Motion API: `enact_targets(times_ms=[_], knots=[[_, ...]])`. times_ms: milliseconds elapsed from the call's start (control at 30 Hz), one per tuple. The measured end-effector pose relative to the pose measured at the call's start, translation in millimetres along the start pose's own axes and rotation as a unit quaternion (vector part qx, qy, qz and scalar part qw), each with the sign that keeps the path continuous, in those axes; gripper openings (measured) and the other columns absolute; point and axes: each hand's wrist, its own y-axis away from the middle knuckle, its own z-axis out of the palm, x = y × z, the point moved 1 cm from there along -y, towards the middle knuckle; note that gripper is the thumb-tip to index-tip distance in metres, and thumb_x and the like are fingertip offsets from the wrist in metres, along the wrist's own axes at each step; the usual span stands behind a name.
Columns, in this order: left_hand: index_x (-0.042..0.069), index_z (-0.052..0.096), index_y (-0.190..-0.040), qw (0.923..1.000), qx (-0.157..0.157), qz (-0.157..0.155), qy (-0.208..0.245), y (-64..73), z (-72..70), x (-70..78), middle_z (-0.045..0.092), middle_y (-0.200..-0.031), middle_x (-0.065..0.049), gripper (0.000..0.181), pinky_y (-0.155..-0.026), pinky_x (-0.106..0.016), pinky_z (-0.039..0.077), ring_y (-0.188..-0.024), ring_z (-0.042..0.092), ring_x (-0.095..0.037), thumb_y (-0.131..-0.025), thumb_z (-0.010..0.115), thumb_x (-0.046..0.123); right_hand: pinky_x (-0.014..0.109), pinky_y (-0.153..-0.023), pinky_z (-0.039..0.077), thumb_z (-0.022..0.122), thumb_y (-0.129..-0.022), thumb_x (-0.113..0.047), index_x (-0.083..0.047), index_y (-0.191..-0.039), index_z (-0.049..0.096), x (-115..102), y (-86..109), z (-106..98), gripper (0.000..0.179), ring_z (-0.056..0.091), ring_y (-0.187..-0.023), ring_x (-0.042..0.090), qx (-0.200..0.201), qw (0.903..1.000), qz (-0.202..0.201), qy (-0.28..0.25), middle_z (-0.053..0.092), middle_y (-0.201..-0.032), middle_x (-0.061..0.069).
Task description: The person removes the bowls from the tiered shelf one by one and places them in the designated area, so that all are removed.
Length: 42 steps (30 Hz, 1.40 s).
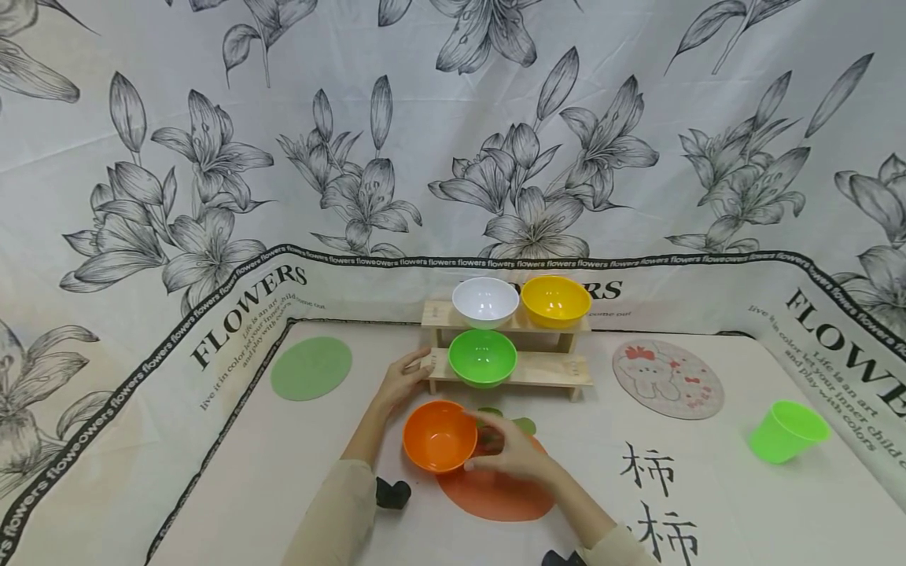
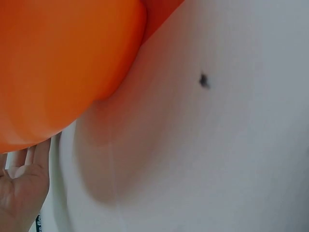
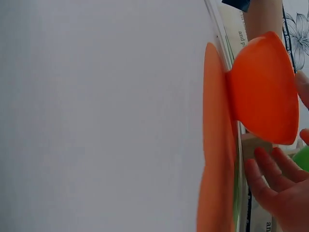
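An orange bowl (image 1: 439, 436) stands upright at the left edge of an orange persimmon-shaped mat (image 1: 495, 495). My right hand (image 1: 515, 450) is at the bowl's right side, thumb and fingers spread apart near its rim. In the right wrist view the spread fingers (image 3: 270, 176) show beside the bowl (image 3: 265, 92). My left hand (image 1: 403, 381) reaches past the bowl, its fingertips at the left end of the lower step of a wooden rack (image 1: 541, 369). A green bowl (image 1: 484, 358) sits on that lower step. On the upper step are a white bowl (image 1: 485, 302) and a yellow bowl (image 1: 555, 300).
A green round mat (image 1: 311, 368) lies at the back left, and a round mat with a pink cartoon print (image 1: 668, 379) right of the rack. Farther right stands a green cup (image 1: 788, 432). A flower-printed cloth (image 1: 375, 189) hangs behind the table.
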Motion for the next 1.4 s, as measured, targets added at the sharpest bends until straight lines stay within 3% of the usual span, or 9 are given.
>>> enact_targets(times_ms=[100,267,400,567,667,833,967,1133,1400], knots=[[-0.007,0.040,-0.138,0.9999,-0.013,-0.002,-0.004,6.9,0.7,10.3,0.042,-0.135,-0.032,0.050,-0.098,-0.047,0.046,-0.123,0.046,-0.041,-0.092,0.056,0.000,0.052,-0.081,0.055,0.075,-0.079,-0.007,0.006,-0.128,0.049,-14,1.9,-8,0.057,0.055,-0.103,0.047,0.061,0.9973,-0.016,0.038,0.054,-0.123,0.027],[-0.004,0.043,-0.137,0.9999,0.000,0.006,-0.011,5.1,-1.0,6.1,0.045,-0.135,-0.030,0.048,-0.097,-0.045,0.048,-0.122,0.048,-0.039,-0.091,0.058,0.003,0.055,-0.077,0.054,0.074,-0.076,0.002,0.009,-0.110,0.056,-47,3.9,-25,0.039,0.058,-0.090,0.038,0.177,0.9815,-0.017,0.070,0.059,-0.102,0.022],[-0.003,0.047,-0.135,0.9997,0.013,0.011,-0.019,0.2,-2.0,-0.4,0.048,-0.135,-0.026,0.047,-0.094,-0.041,0.050,-0.121,0.050,-0.037,-0.090,0.060,0.003,0.049,-0.079,0.055,0.075,-0.074,0.004,0.014,-0.113,0.052,-51,0.6,-40,0.046,0.057,-0.094,0.040,0.252,0.9649,-0.017,0.072,0.057,-0.106,0.028],[-0.003,0.047,-0.135,0.9996,0.010,0.015,-0.021,-1.0,-0.8,-0.5,0.048,-0.135,-0.026,0.047,-0.094,-0.039,0.051,-0.122,0.050,-0.037,-0.090,0.060,0.003,0.054,-0.085,0.052,0.076,-0.073,0.003,0.014,-0.125,0.046,-40,-9.2,-58,0.061,0.052,-0.103,0.047,0.315,0.9454,-0.016,0.081,0.052,-0.118,0.032],[-0.003,0.047,-0.135,0.9996,0.006,0.017,-0.021,-1.9,-0.2,-0.8,0.047,-0.135,-0.026,0.047,-0.095,-0.040,0.050,-0.122,0.049,-0.038,-0.091,0.059,0.003,0.053,-0.090,0.050,0.076,-0.074,0.001,0.008,-0.134,0.041,-24,-17.2,-68,0.069,0.051,-0.110,0.045,0.310,0.9477,-0.005,0.076,0.050,-0.124,0.030],[-0.002,0.047,-0.135,0.9996,0.007,0.015,-0.025,-2.2,-0.8,-2.0,0.046,-0.136,-0.026,0.047,-0.096,-0.039,0.049,-0.123,0.048,-0.037,-0.091,0.060,0.004,0.052,-0.102,0.042,0.073,-0.079,-0.003,0.000,-0.145,0.028,-3,-28.0,-76,0.080,0.045,-0.121,0.044,0.250,0.9680,0.017,0.019,0.040,-0.137,0.029],[-0.003,0.046,-0.135,0.9995,0.004,0.016,-0.025,-2.6,-1.4,-3.0,0.047,-0.135,-0.027,0.047,-0.096,-0.040,0.049,-0.123,0.048,-0.038,-0.091,0.060,0.004,0.051,-0.107,0.036,0.072,-0.081,-0.007,-0.004,-0.148,0.022,1,-33.4,-78,0.084,0.039,-0.127,0.044,0.212,0.9768,0.026,0.004,0.031,-0.144,0.028],[-0.003,0.047,-0.135,0.9990,0.002,0.023,-0.037,-2.3,-0.9,-1.2,0.046,-0.137,-0.025,0.046,-0.097,-0.040,0.048,-0.124,0.047,-0.037,-0.091,0.060,0.004,0.050,-0.110,0.032,0.074,-0.079,-0.010,-0.005,-0.148,0.022,-1,-39.7,-78,0.087,0.034,-0.132,0.042,0.183,0.9829,0.019,0.008,0.027,-0.149,0.023],[-0.004,0.046,-0.135,0.9995,0.001,0.017,-0.026,-1.6,-1.8,-1.8,0.047,-0.134,-0.029,0.047,-0.094,-0.041,0.051,-0.122,0.048,-0.039,-0.092,0.059,0.004,0.048,-0.105,0.039,0.077,-0.076,-0.009,-0.002,-0.146,0.029,2,-46.7,-75,0.085,0.045,-0.124,0.040,0.154,0.9876,0.030,0.014,0.036,-0.144,0.023]])
